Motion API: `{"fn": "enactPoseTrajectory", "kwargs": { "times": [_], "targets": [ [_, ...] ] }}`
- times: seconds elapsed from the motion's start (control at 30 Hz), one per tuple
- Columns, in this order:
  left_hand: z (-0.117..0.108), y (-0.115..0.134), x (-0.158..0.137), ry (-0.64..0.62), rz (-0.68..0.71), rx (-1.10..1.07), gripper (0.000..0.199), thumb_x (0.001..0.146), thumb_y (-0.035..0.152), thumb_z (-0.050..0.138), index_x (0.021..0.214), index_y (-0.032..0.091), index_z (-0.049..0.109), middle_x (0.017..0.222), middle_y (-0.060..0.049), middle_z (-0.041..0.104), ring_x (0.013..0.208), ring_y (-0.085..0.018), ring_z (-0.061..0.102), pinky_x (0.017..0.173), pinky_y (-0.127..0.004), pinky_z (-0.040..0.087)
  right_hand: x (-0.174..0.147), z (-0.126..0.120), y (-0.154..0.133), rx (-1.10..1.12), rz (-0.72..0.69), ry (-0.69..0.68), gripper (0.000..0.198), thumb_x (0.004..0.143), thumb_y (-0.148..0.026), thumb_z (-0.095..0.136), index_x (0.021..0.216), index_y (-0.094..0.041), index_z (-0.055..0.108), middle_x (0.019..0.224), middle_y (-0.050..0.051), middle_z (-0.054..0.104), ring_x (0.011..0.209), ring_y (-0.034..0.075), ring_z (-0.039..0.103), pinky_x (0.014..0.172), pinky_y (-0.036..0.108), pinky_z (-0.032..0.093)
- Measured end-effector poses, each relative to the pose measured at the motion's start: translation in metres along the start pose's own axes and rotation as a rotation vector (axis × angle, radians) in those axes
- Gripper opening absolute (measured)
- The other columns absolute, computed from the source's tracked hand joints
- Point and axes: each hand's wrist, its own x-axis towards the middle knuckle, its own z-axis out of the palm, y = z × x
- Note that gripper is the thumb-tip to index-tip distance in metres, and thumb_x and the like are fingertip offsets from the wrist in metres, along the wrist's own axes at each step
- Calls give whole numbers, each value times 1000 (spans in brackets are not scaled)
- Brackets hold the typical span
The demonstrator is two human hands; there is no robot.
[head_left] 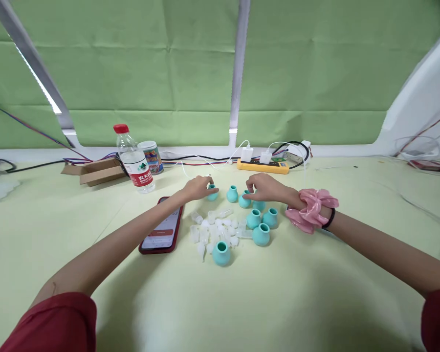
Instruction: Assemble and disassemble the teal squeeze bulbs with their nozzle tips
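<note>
My left hand [199,188] has its thumb and fingers around a small turquoise round-bellied bulb with an open neck [213,196], which stands on the table. To the right, my right hand [264,187] curls its thumb and index finger about another turquoise bulb [245,202]. A third bulb [232,194] stands upright between the hands. More of the same kind sit under and below my right hand, among them a front one [261,234]. Nearer me, a lone bulb [221,254] stands beside a loose pile of small translucent white plastic pieces [213,230].
A phone in a red case [162,230] lies under my left forearm. Behind it stand a red-capped water bottle [136,164], a can [152,157] and an open cardboard box [102,172]. A yellow power strip [263,166] with white chargers and cables runs along the back.
</note>
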Motion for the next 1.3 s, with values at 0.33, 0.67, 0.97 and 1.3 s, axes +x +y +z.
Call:
{"fn": "enactPoseTrajectory", "kwargs": {
  "times": [0.33, 0.67, 0.97, 1.3],
  "targets": [
    [-30, 47, -105, -5, 250, -63, 32, 85, 36, 34, 101, 16, 53, 94, -8, 57, 85, -19, 54, 71, -29, 42, -7, -3, 1, 16, 10, 91, 23, 71, -38, 53, 70, -15, 57, 71, 4, 61, 63, 15, 52, 56, 24, 32],
    [-38, 75, -132, -246, 220, -222, 21, 73, 30, 50, 91, 21, 59, 62, 1, 60, 54, -13, 54, 47, -21, 36, -92, -31, -48, 173, -111, -157, 24, 77, -38, 48, 90, -21, 58, 81, 2, 61, 69, 15, 55, 63, 26, 40],
    [-52, 30, -61, 14, 28, -144, 25, 68, 32, 54, 85, 15, 60, 60, 0, 60, 54, -13, 54, 49, -21, 36, -89, -21, -45, 202, -119, -126, 17, 77, -33, 48, 83, -19, 56, 76, 1, 60, 64, 14, 53, 60, 25, 39],
    [-14, 18, -72, 63, -28, -86, 46, 78, 39, 42, 117, 15, 42, 87, -8, 60, 77, -22, 58, 63, -31, 44, -105, -26, -38, 6, -48, 2, 23, 78, -39, 46, 86, -21, 58, 82, 6, 62, 71, 20, 56, 62, 32, 43]
  ]
}}
